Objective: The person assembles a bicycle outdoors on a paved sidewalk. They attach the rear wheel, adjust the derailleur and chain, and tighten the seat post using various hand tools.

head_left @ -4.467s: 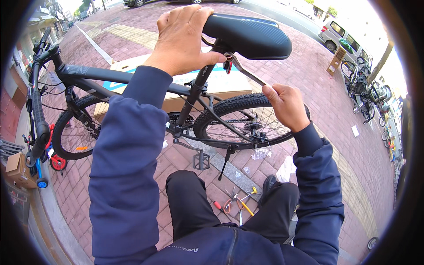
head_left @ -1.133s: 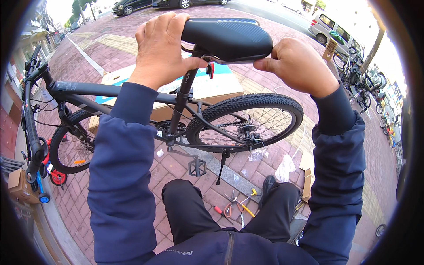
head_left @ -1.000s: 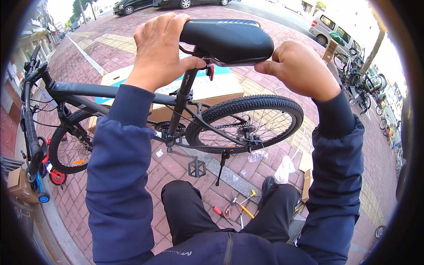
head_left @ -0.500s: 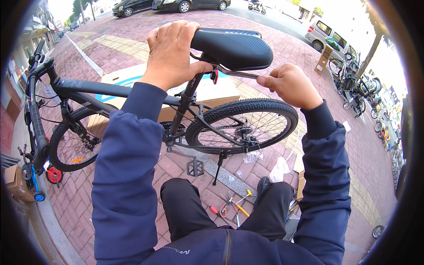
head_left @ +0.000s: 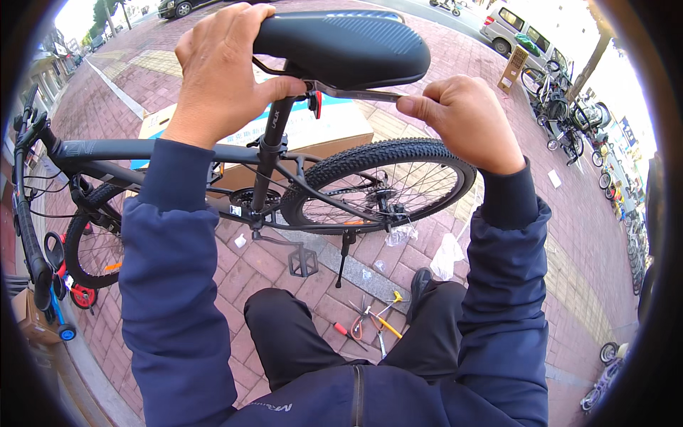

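A black bicycle saddle (head_left: 341,46) sits on top of a dark seat post (head_left: 274,132). My left hand (head_left: 217,75) is closed round the saddle's left end, its thumb reaching to the clamp under it. In my right hand (head_left: 466,117) is the end of a silver wrench (head_left: 363,94), pinched between thumb and curled fingers. The wrench's other end meets the clamp below the saddle, where the exact fit is partly hidden. Just beneath, a red reflector (head_left: 317,105) hangs behind the post. The black bicycle frame (head_left: 114,149) stands across in front of me.
Behind the bike lies a large cardboard box (head_left: 334,135). The rear wheel (head_left: 384,151) and kickstand (head_left: 344,256) are near my knees. Pliers (head_left: 359,324), a red-handled screwdriver (head_left: 348,334) and a yellow-handled tool (head_left: 395,297) lie on the paving. A plastic bag (head_left: 447,256) is beside my foot.
The saddle, post and handlebar sit farther left in view, and the saddle higher and larger. Both hands keep their grips, the left moving left with the saddle. The wrench stays at the clamp.
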Tool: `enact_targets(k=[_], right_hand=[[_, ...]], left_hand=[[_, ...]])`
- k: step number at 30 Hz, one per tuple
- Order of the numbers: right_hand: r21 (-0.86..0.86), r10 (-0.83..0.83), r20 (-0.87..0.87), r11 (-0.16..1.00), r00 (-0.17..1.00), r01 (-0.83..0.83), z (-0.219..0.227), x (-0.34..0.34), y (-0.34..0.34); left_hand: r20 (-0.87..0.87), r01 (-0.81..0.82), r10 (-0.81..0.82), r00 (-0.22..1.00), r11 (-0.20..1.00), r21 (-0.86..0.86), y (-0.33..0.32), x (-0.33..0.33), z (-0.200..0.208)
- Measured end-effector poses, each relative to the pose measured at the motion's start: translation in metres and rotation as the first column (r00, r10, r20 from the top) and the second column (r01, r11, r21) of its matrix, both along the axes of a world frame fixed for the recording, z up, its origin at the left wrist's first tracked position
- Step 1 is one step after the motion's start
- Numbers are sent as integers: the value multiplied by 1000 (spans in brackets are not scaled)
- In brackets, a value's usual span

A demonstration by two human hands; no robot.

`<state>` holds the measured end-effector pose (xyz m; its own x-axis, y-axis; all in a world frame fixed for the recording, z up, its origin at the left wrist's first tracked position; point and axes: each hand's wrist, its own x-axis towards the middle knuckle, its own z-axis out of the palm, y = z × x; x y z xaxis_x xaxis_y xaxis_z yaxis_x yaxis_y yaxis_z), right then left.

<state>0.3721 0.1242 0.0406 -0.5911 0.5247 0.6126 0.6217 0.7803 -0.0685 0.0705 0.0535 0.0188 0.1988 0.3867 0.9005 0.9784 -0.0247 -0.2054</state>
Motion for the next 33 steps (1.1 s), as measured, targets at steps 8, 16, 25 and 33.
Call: enact_targets(k=[8, 16, 25, 33], right_hand=[[-252, 18, -280, 963, 960, -92, -75, -10, 11], [-465, 28, -599, 802, 800, -376, -156, -58, 14], [-503, 71, -351, 827, 934, -252, -181, -11, 5], [-694, 194, 415, 700, 889, 171, -337, 52, -36]], left_hand=[[-26, 58, -57, 998, 997, 42, -3, 3, 1], [85, 98, -93, 992, 994, -54, -8, 11, 7], [-6, 159, -158, 987, 986, 58, -18, 3, 5], [36, 191, -194, 980, 978, 78, -13, -2, -6]])
